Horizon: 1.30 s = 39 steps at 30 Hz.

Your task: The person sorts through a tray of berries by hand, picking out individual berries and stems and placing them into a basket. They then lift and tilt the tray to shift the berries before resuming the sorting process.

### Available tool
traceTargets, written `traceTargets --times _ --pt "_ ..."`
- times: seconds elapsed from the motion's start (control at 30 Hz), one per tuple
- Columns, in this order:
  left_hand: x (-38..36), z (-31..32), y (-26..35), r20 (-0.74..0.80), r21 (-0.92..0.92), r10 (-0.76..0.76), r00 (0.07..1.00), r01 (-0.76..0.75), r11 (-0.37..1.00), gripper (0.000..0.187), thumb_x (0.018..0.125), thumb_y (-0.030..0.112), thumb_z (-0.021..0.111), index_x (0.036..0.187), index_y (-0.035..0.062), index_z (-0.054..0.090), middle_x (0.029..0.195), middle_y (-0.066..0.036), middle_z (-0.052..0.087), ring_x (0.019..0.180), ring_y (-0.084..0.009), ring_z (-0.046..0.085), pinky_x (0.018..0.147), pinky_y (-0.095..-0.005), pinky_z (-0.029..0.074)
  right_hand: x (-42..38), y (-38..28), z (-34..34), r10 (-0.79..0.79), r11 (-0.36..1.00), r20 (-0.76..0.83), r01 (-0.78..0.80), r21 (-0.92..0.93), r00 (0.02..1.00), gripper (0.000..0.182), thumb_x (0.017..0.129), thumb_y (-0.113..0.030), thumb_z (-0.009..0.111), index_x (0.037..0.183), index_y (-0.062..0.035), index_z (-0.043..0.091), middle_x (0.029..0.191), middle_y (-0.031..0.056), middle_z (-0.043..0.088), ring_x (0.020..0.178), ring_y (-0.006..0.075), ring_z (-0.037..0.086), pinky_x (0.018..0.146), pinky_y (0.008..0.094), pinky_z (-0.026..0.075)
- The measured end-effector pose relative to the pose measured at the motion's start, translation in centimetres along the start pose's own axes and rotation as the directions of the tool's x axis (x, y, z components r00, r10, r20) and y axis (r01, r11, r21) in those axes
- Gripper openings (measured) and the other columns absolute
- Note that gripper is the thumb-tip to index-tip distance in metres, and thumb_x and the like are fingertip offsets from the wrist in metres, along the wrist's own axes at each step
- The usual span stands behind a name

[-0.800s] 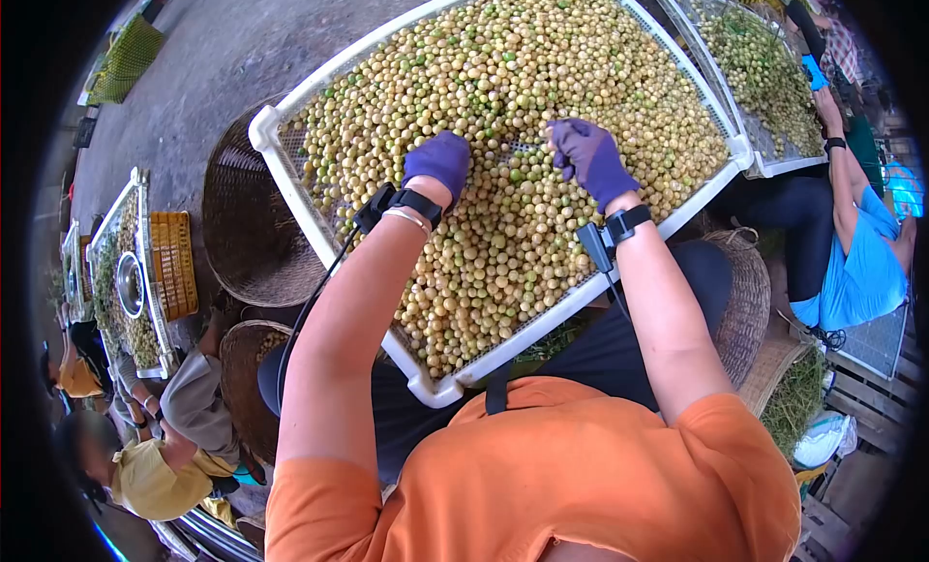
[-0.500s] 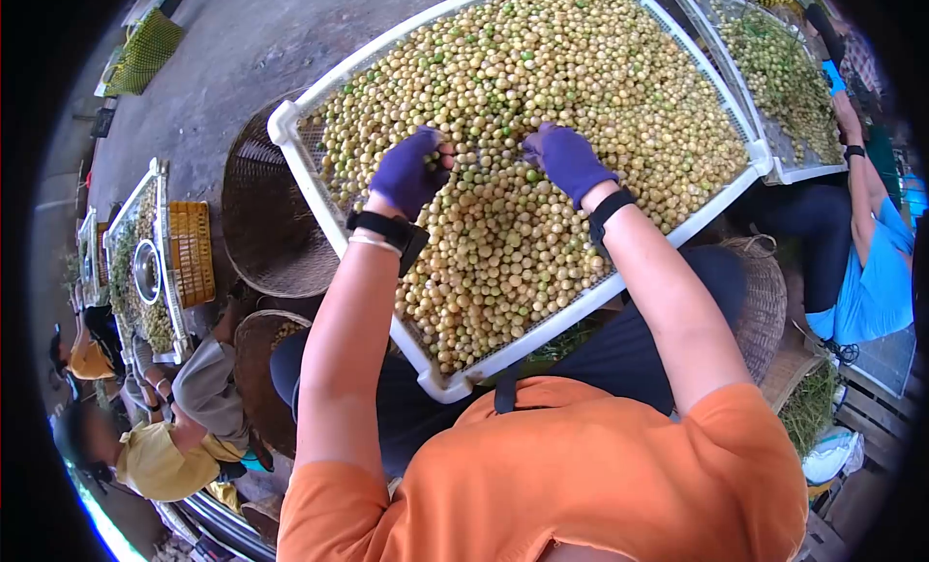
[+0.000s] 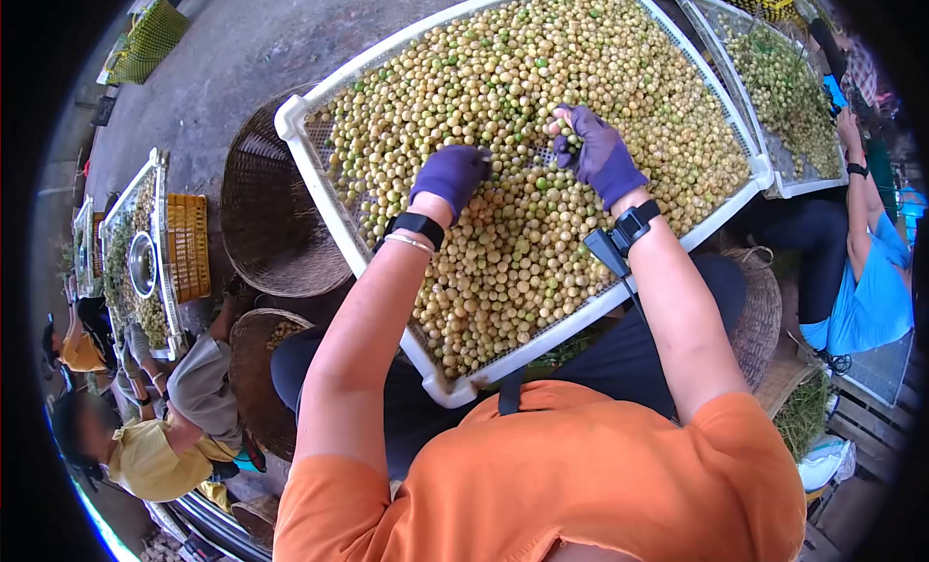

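Observation:
Both my hands wear purple gloves and work over a heap of small round yellow-green fruits [image 3: 513, 272] in a white-framed mesh tray [image 3: 527, 357]. My left hand [image 3: 452, 182] is closed low against the fruits near the middle, back upward; whatever its curled fingers hold is hidden. To its right and a little farther off, my right hand [image 3: 600, 157] is just above the heap, loosely curled, with a gap between thumb and fingers. Its bare fingertips show among the fruits. Between the hands a small patch of mesh [image 3: 544, 159] is exposed.
A tall wicker basket [image 3: 276, 213] stands left of the tray, with a smaller one [image 3: 254, 368] nearer me. At right, a co-worker in blue [image 3: 871, 291] reaches to another fruit tray [image 3: 786, 97]. A person in yellow [image 3: 155, 455] sits at left; a yellow crate [image 3: 188, 247] is beyond.
My left hand has shifted right and slightly nearer me, and its fingers have curled under. My right hand has moved right and turned, showing its fingertips. The mesh patch between them is now visible.

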<state>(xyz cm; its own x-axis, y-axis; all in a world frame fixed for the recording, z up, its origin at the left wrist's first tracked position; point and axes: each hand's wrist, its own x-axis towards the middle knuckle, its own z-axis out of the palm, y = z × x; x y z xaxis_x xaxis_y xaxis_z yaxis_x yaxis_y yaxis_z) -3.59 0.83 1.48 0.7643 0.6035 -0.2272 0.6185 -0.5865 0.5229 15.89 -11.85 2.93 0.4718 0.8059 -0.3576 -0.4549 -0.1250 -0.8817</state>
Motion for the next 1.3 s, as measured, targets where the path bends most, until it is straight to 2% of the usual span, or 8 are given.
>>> traceTargets --times 0.17,0.37,0.73,0.97,1.03,1.1,1.17,1.3 --pt "0.8 1.4 1.9 0.145 0.279 0.105 0.984 -0.142 0.950 0.024 0.088 0.029 0.055 0.092 0.0093 0.069 0.097 -0.016 0.066 0.089 -0.0333 0.065 0.077 -0.0424 0.052 2.1 0.4 1.3 -0.223 0.800 -0.009 0.178 -0.573 0.975 0.019 0.088 -0.019 0.063 0.096 -0.0035 0.068 0.084 0.0074 0.066 0.063 0.0142 0.059 0.057 0.0272 0.048" --pt "0.3 2.6 1.7 0.072 0.341 0.136 0.988 -0.152 0.928 0.024 0.091 0.026 0.051 0.090 0.0104 0.069 0.091 -0.016 0.065 0.085 -0.0332 0.066 0.072 -0.0425 0.054 3.2 3.7 2.0 -0.285 -0.085 0.471 0.467 -0.880 0.835 0.015 0.088 -0.017 0.054 0.095 -0.0066 0.062 0.086 0.0185 0.062 0.079 0.0333 0.063 0.070 0.0438 0.050" --pt "1.4 3.4 2.3 0.102 0.317 -0.068 0.992 0.032 0.948 0.027 0.086 0.030 0.057 0.093 0.0070 0.069 0.099 -0.016 0.067 0.091 -0.0346 0.065 0.078 -0.0442 0.052 3.7 4.7 -0.4 -0.227 0.193 0.407 0.451 -0.872 0.885 0.021 0.080 -0.024 0.058 0.087 -0.0053 0.066 0.083 0.0199 0.065 0.080 0.0387 0.063 0.071 0.0463 0.049" --pt "1.7 3.4 -0.7 0.101 0.086 -0.033 0.994 0.024 0.996 0.036 0.081 0.045 0.063 0.084 0.0088 0.069 0.082 -0.016 0.068 0.074 -0.0311 0.065 0.064 -0.0409 0.052 -5.1 -0.6 1.8 0.049 0.999 0.000 -0.049 -0.018 0.999 0.028 0.088 -0.036 0.061 0.084 -0.0084 0.061 0.068 -0.0002 0.057 0.056 0.0091 0.053 0.046 0.0249 0.042" --pt "-0.7 1.8 0.1 0.321 -0.837 -0.111 0.941 0.337 0.432 0.033 0.085 0.047 0.061 0.079 0.0140 0.062 0.067 -0.006 0.060 0.053 -0.0195 0.055 0.043 -0.0312 0.043 -5.7 0.7 2.7 0.018 0.989 0.006 -0.019 0.148 1.000 0.030 0.090 -0.037 0.059 0.086 -0.0081 0.062 0.070 0.0003 0.059 0.059 0.0100 0.054 0.052 0.0266 0.045" --pt "-3.0 0.7 4.3 0.314 -0.949 -0.230 0.921 0.295 -0.113 0.029 0.092 0.044 0.054 0.081 0.0166 0.054 0.065 0.001 0.050 0.050 -0.0127 0.045 0.044 -0.0242 0.038 -5.7 3.1 3.2 -0.138 0.988 -0.022 0.136 -0.075 0.990 0.020 0.091 -0.026 0.056 0.093 -0.0063 0.061 0.081 0.0058 0.063 0.072 0.0172 0.060 0.068 0.0307 0.049" --pt "-2.8 3.6 1.9 0.173 -0.951 -0.045 0.984 0.155 -0.267 0.020 0.095 0.029 0.048 0.083 0.0144 0.055 0.079 0.000 0.053 0.075 -0.0126 0.050 0.073 -0.0307 0.045 -5.7 6.7 3.4 -0.690 0.448 0.206 0.634 -0.631 0.693 0.015 0.090 -0.012 0.050 0.101 -0.0052 0.059 0.097 0.0116 0.063 0.087 0.0250 0.061 0.084 0.0337 0.048" --pt "-6.8 4.1 7.2 -0.354 -0.863 -0.186 0.917 -0.244 0.441 0.029 0.095 0.022 0.044 0.098 0.0026 0.065 0.100 -0.006 0.063 0.096 -0.0164 0.057 0.085 -0.0295 0.045 -8.8 4.6 6.4 0.042 0.970 -0.091 -0.019 0.242 0.995 0.034 0.095 -0.043 0.042 0.092 -0.0139 0.059 0.081 0.0014 0.060 0.075 0.0151 0.057 0.063 0.0336 0.048"
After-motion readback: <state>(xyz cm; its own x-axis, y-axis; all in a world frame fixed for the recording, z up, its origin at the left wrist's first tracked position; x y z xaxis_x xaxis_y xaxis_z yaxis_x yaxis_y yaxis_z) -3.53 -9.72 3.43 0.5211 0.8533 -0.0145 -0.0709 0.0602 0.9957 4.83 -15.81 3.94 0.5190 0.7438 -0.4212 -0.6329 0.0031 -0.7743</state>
